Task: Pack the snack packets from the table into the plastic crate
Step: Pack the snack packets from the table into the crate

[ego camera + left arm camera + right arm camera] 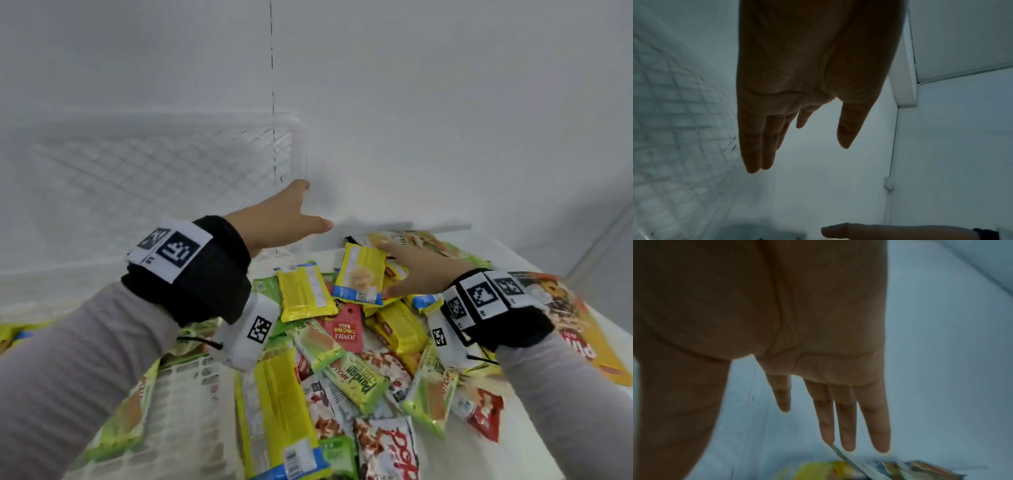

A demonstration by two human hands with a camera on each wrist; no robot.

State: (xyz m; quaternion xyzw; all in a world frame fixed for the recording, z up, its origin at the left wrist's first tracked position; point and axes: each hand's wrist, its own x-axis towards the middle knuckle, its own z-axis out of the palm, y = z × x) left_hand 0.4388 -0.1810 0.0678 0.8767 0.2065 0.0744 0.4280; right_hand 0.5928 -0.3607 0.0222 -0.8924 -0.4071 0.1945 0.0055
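A heap of snack packets (pixel 346 346) in yellow, green, red and white covers the table in front of me. The clear plastic crate (pixel 154 171) with lattice walls stands at the back left. My left hand (pixel 301 212) reaches to the crate's right corner with straight, spread fingers and holds nothing; the left wrist view shows the left hand (pixel 797 141) open beside the lattice wall. My right hand (pixel 400 270) hovers flat over the back of the heap, next to a yellow packet with a blue end (pixel 359 274). In the right wrist view, the right hand's fingertips (pixel 827 438) touch a packet edge (pixel 846 459).
A large orange packet (pixel 582 325) lies at the right side of the table. A white lattice tray or basket (pixel 191 394) sits at the lower left, partly under green packets. White walls close in behind and at the right.
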